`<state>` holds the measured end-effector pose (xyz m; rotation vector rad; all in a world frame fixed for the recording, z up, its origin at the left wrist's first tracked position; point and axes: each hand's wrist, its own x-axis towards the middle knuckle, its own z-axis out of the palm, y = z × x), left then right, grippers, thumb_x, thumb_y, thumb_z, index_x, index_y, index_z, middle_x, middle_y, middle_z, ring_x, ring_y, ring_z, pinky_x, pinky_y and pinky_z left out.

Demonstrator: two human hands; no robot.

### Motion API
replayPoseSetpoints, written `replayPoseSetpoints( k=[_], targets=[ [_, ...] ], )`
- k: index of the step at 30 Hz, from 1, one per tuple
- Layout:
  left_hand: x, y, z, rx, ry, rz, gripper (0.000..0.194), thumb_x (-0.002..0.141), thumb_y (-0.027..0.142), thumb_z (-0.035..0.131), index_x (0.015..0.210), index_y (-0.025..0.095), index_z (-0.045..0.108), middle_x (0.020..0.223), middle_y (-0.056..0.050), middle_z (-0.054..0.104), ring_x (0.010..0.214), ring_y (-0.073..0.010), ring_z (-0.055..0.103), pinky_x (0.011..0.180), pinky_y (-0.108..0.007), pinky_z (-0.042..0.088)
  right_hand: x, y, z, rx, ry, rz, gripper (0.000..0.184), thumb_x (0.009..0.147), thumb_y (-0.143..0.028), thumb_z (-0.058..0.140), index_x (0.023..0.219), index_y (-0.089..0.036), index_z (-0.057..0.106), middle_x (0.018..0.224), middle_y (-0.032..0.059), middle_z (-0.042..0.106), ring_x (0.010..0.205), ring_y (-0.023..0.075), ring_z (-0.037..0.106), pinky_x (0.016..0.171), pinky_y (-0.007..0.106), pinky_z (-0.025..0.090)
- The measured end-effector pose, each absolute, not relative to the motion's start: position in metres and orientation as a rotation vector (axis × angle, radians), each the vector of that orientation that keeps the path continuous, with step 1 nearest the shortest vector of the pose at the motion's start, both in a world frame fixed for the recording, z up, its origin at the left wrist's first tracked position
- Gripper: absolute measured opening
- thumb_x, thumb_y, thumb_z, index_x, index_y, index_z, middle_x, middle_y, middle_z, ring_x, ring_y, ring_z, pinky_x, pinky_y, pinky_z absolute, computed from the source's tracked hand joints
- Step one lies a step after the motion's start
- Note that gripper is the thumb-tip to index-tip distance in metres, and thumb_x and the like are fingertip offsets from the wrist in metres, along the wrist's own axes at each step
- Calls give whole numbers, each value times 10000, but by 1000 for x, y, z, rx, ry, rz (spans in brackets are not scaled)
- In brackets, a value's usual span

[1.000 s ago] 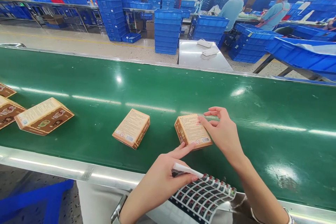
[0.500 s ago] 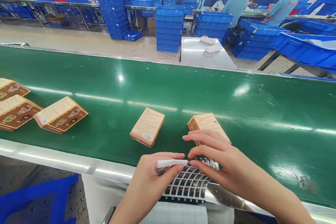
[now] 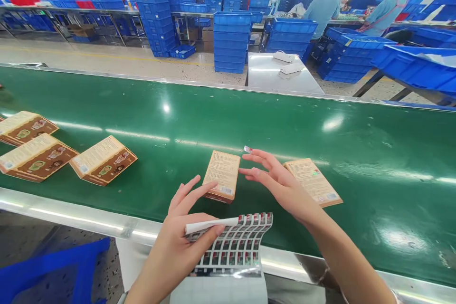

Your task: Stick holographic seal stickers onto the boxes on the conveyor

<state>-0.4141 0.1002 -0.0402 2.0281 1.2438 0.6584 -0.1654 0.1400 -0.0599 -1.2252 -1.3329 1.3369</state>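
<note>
My left hand (image 3: pixel 185 232) pinches a curled sheet of small shiny stickers (image 3: pixel 235 247) between thumb and fingers. Its index finger reaches out to the lower left of a cream-and-brown box (image 3: pixel 223 173) on the green belt. A small shiny sticker (image 3: pixel 248 149) clings to a fingertip of my right hand (image 3: pixel 272 178), just beyond that box's upper right corner. My right hand's other fingers are stretched out near the box's right side. Partly behind my right wrist lies another box (image 3: pixel 313 183), with a shiny sticker (image 3: pixel 315 172) on its face.
Several flattened-looking cream-and-brown boxes (image 3: pixel 103 161) lie on the belt (image 3: pixel 160 118) to the left. A metal rim (image 3: pixel 149 237) runs along its near edge. Beyond the belt stand a metal table (image 3: pixel 281 76), stacked blue crates (image 3: pixel 231 42) and people at work (image 3: pixel 322 7).
My right hand has left the sticker sheet and reached forward, a sticker on its fingertip. The boxes have shifted right. My left hand has moved left with the sheet, index finger extended.
</note>
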Motion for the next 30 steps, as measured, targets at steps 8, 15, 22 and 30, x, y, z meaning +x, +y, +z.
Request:
replayPoseSetpoints(
  k=[8,15,22,30],
  targets=[
    [-407,104,-51,1858,1116,390,276,958,361,580,806,253,783,1619,72,332,1535,-357,188,1201,-577,324,-181,165,-66,-1312,-1155,1291,314,823,-503,713,895,-197,717,1254,102,699,1106,258,673,1040,447,475],
    [-396,108,-52,1847,1034,396,216,938,317,623,827,268,801,1594,93,370,1539,-340,182,1212,-538,338,-183,166,-69,-1432,-1199,1149,290,773,-492,728,734,-206,709,1218,88,713,1081,273,667,886,394,536],
    [-383,106,-53,1833,983,372,199,932,312,640,808,275,790,1594,121,363,1544,-336,156,1231,-534,311,-172,158,-77,-1475,-1240,1060,274,812,-479,700,769,-209,679,1234,86,684,933,234,695,773,362,557],
    [-362,104,-51,1820,912,399,160,903,267,676,813,272,808,1571,86,416,1540,-324,182,1232,-530,321,-168,140,-67,-1677,-1510,527,224,914,-430,559,826,-230,611,1001,90,689,823,234,661,748,388,523]
  ],
)
